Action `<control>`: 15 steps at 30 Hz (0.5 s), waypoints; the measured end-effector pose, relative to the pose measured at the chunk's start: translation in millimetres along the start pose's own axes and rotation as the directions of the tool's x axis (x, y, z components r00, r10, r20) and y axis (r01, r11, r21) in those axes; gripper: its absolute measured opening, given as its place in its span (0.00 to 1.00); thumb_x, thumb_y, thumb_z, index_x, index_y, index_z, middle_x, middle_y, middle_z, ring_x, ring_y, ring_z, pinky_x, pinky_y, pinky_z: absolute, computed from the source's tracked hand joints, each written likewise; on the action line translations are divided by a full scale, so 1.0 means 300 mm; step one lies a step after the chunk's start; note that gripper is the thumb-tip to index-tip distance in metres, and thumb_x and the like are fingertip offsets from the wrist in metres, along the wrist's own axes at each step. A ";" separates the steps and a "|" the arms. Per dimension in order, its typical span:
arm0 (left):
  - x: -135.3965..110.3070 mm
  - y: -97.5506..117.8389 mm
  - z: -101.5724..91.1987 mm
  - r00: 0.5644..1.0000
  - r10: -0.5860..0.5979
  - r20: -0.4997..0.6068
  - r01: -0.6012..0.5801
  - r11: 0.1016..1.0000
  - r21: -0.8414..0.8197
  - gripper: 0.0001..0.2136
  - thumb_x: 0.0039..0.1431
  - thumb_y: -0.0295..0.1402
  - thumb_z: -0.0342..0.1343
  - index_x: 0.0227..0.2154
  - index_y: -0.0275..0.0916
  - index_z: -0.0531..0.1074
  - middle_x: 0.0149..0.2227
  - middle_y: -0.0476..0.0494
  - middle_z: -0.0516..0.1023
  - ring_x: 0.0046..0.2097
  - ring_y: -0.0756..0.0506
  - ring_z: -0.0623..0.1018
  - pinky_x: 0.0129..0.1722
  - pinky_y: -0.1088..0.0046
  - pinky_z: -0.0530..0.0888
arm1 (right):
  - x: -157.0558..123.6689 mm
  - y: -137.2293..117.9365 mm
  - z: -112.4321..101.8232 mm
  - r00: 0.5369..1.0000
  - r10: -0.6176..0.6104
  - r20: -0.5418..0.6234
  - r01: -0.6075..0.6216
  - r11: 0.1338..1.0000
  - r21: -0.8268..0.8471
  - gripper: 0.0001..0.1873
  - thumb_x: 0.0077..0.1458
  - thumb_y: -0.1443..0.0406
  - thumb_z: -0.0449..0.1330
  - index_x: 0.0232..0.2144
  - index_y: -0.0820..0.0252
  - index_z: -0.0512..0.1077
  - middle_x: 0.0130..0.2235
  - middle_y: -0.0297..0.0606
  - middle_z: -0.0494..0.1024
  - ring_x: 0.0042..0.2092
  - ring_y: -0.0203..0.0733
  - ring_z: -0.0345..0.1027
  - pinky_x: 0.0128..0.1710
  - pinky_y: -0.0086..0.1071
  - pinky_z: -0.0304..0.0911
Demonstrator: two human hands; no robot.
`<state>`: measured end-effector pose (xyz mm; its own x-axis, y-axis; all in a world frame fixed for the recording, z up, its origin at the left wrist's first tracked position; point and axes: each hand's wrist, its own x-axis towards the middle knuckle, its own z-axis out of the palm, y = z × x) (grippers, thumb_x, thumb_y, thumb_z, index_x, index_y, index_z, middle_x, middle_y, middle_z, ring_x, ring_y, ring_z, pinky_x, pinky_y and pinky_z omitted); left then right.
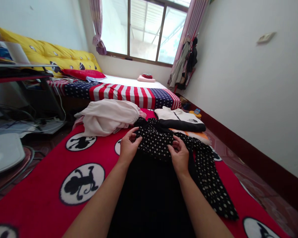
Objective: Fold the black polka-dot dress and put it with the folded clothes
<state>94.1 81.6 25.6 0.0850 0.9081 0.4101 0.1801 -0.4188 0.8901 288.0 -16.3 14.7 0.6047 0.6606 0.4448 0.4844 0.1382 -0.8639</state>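
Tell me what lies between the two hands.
In the head view, the black polka-dot garment lies between the left hand and the right hand, both touching it.

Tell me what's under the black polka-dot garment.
The polka-dot garment lies on a red printed blanket; whatever is directly beneath the fabric is covered and cannot be seen.

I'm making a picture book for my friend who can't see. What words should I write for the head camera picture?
Two bare hands, the left hand and the right hand, touch black clothing with white dots on a red blanket. A pale pink cloth and a black-and-white jacket lie nearby, with a window far ahead.
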 end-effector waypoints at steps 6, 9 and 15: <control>-0.016 0.014 0.003 0.972 0.228 -0.050 -0.206 0.939 0.276 0.18 0.53 0.26 0.57 0.48 0.40 0.73 0.48 0.38 0.72 0.52 0.40 0.72 0.53 0.60 0.70 | -0.013 -0.072 -0.001 0.912 -0.408 -0.035 0.360 0.840 -0.406 0.24 0.56 0.66 0.54 0.56 0.59 0.64 0.59 0.47 0.64 0.61 0.49 0.55 0.59 0.49 0.53; -0.039 0.034 0.017 0.920 0.362 0.149 -0.390 0.882 0.264 0.14 0.63 0.29 0.48 0.48 0.42 0.74 0.53 0.41 0.72 0.56 0.44 0.70 0.58 0.64 0.65 | -0.041 -0.093 0.031 0.845 -0.471 0.254 0.534 0.721 -0.441 0.23 0.61 0.65 0.49 0.58 0.53 0.63 0.61 0.40 0.63 0.65 0.47 0.47 0.63 0.51 0.44; -0.082 -0.016 0.066 0.838 0.114 0.533 -0.436 0.727 0.530 0.22 0.65 0.44 0.46 0.60 0.47 0.62 0.66 0.42 0.56 0.66 0.39 0.56 0.62 0.53 0.56 | -0.041 -0.025 0.099 0.849 -0.088 0.521 0.454 0.625 -0.634 0.27 0.61 0.52 0.49 0.62 0.46 0.57 0.67 0.39 0.50 0.68 0.54 0.38 0.58 0.64 0.43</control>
<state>110.6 61.3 7.3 0.6144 0.7124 0.3392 0.6133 -0.7016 0.3628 258.3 -3.6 8.7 0.1412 0.9334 0.3300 0.9787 -0.0815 -0.1883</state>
